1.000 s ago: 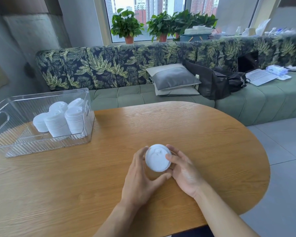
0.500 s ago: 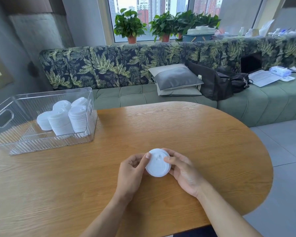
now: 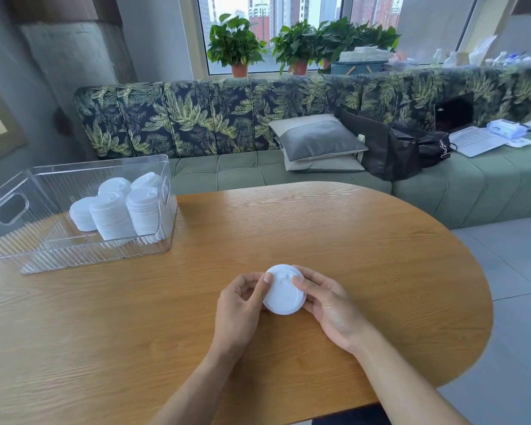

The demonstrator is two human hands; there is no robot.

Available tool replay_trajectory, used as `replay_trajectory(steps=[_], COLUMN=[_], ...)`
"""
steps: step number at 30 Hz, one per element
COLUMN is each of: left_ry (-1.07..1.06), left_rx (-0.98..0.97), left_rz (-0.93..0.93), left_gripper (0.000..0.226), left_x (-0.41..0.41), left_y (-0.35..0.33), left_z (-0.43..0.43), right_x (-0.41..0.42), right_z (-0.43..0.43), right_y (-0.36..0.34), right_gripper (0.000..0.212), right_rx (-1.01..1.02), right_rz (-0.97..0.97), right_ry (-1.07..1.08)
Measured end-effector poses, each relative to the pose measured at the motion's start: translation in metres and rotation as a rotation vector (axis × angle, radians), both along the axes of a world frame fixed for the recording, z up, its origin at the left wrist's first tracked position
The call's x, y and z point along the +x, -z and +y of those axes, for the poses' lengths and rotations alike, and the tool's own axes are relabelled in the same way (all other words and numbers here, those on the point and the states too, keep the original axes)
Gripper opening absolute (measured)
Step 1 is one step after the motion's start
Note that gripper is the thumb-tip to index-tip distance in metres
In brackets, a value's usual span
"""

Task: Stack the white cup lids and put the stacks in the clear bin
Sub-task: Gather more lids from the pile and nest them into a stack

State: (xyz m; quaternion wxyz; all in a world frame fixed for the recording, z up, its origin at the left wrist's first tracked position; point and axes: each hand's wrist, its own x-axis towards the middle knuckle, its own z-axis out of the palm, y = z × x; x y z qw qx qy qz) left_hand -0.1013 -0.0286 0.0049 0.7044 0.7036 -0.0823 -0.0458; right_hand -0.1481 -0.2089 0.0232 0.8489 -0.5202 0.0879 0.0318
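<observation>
White lids [image 3: 284, 291] are held between both hands just above the table [image 3: 334, 228], to the right of the clear bin [image 3: 10, 207] and nearer the person than it, well apart from its wall. Only the top lid is seen from above, so how many lie beneath it cannot be told. The left hand [image 3: 238, 305] is closed on the lids' left edge, its thumb laid on the top rim and its fingers curled at the side. The right hand [image 3: 328, 305] is wrapped on the right edge, thumb on top, fingers passed round the far side. Inside the bin, several stacks [image 3: 114, 216] are stood close together toward its right end.

The step in hand is judged to be the squaring and pressing together of one more stack before it is carried over. No loose lids are seen outside the bin, so the task appears near its end. For the next move a firm grip round the sides is called for, so that the lids are not let slip apart. The stack is then to be lifted over the bin's rim and set down upright beside the standing stacks, without these being knocked.
</observation>
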Motion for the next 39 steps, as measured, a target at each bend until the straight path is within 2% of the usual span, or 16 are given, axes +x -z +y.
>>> replay_trajectory(steps=[6,10,13,21,29,39], left_ry=[-0.008,0.04,0.049,-0.079,-0.091,-0.113], left_rx=[0.059,0.355,0.524,0.575,0.634,0.789], left_rz=[-0.063,-0.374,-0.522,-0.485,-0.385,-0.266], left_gripper=[0.055,0.081,0.094,0.063,0.063,0.061], left_x=[-0.005,-0.015,-0.02,-0.021,-0.01,0.02], left_y=[-0.002,0.003,0.007,0.012,0.004,-0.011], left_z=[-0.001,-0.006,-0.008,0.018,0.087,0.195], right_x=[0.002,0.005,0.003,0.004,0.022,0.063], right_z=[0.003,0.008,0.019,0.054,0.124,0.232], right_y=[0.001,-0.001,-0.003,-0.005,-0.005,-0.01], right_gripper=[0.057,0.067,0.073,0.065,0.046,0.045], right_rx=[0.008,0.126,0.102,0.003,-0.078,-0.081], right_rz=[0.022,0.065,0.082,0.096,0.121,0.174], right_ry=[0.102,0.223,0.193,0.108,0.027,-0.029])
